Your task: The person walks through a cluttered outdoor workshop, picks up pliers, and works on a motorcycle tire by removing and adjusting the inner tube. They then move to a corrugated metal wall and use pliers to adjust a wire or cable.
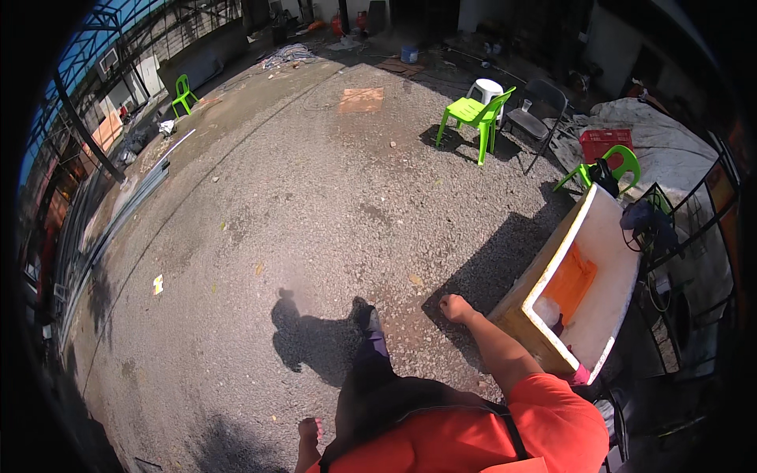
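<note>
My right hand [454, 308] hangs forward over the gravel, its fingers curled into a loose fist with nothing visible in it. It is apart from the large open box [544, 315], a white-lined, yellowish-sided chest at my right. Inside that box lie an orange sheet or bag [569, 282] and a whitish lump [546, 310]. Low at my left side is my left hand [311, 430], seen small with its fingers curled in; no object shows in it. One dark shoe [364, 312] is stepping forward on the ground.
Ahead to the right stand a green chair [477, 117], a white stool [486, 87] and a dark folding chair [536, 118]. Another green chair [623, 169] and a red crate [605, 143] are behind the box. Long metal bars [130, 206] lie at left. A brown board [361, 100] lies ahead.
</note>
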The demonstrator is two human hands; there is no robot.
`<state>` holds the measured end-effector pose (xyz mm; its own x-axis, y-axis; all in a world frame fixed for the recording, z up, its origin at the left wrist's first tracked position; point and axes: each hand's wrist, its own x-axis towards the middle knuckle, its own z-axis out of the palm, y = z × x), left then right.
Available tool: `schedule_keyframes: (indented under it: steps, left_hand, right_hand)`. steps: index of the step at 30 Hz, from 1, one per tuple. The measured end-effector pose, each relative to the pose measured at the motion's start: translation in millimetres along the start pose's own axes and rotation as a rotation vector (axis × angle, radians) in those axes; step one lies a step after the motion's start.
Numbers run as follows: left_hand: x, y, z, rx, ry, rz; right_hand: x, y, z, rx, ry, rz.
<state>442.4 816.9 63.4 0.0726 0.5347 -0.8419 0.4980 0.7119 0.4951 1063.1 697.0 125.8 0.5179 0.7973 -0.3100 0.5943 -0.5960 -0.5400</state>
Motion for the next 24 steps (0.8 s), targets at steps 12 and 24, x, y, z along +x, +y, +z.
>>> schedule_keyframes:
  steps: [12, 24]
  left_hand:
    - [217.0, 584.7, 224.9, 0.564, -0.175, 0.625]
    - [355.5, 844.2, 370.9, 1.103, -0.177, 0.435]
  right_hand:
    - [166.3, 67.1, -61.3, -0.378, -0.598, 0.209]
    - [458.6, 193.6, -136.9, 0.314, -0.633, 0.699]
